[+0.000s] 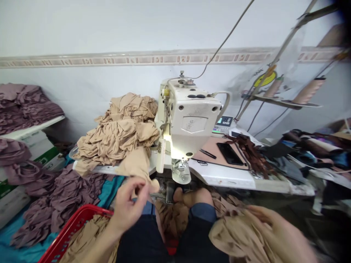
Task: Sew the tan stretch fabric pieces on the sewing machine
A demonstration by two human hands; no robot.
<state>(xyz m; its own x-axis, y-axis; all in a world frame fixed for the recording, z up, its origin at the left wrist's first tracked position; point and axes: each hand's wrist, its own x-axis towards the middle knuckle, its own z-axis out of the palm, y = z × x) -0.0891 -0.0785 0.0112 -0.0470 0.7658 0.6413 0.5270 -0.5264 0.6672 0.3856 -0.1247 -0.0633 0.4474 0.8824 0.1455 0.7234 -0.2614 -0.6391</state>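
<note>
My left hand (128,202) is closed, thumb and fingers pinched together at the lower end of a tan fabric piece (135,162) that hangs off the table edge. That piece comes from a heaped pile of tan fabric (116,137) left of the sewing machine (190,120). Low on the right, my right hand (276,226), smeared by motion, has its fingers curled over a bunched tan cloth (241,233) beside my thigh. The machine's lamp is lit, and no cloth shows under its clear guard (181,173).
A red basket (78,215) with tan fabric stands at lower left, near mauve fabric heaps (68,190). Right of the machine lie tweezers (207,153), a black phone (229,153) and brown strips (252,153). Thread cones (309,89) stand on a rack.
</note>
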